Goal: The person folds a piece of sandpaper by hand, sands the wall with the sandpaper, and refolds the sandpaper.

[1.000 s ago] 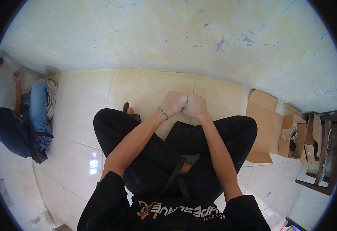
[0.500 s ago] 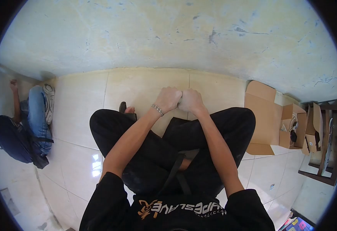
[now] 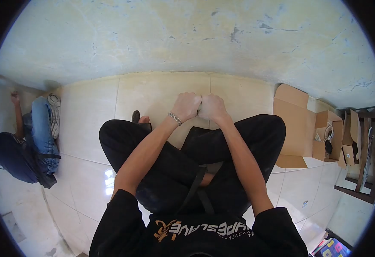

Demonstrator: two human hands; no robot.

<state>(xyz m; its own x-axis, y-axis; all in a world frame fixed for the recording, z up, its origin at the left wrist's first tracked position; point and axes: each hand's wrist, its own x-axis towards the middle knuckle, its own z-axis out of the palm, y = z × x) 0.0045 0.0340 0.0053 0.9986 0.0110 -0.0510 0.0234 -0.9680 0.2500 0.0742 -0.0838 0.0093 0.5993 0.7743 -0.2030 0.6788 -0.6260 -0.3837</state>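
Both my hands are closed into fists and meet above the tiled floor, in front of my crossed legs. My left hand [image 3: 187, 106], with a metal watch band [image 3: 175, 118] at its wrist, is on the left. Beside it, my right hand [image 3: 213, 107] is bare at the wrist. A small dark spot shows between the two fists; whether something is held there is too small to tell. My black trousers [image 3: 247, 137] and a sandalled foot [image 3: 143, 119] lie below and to the left.
An opened cardboard box [image 3: 292, 124] lies on the right, with a smaller box [image 3: 327, 135] holding cables next to it. A dark wooden frame [image 3: 363, 158] stands at the far right. Another person [image 3: 16, 150] sits at the far left. A wall [image 3: 174, 38] rises ahead.
The view has shifted slightly, so the hands and legs appear a little higher and further left. Both fists remain closed and together.
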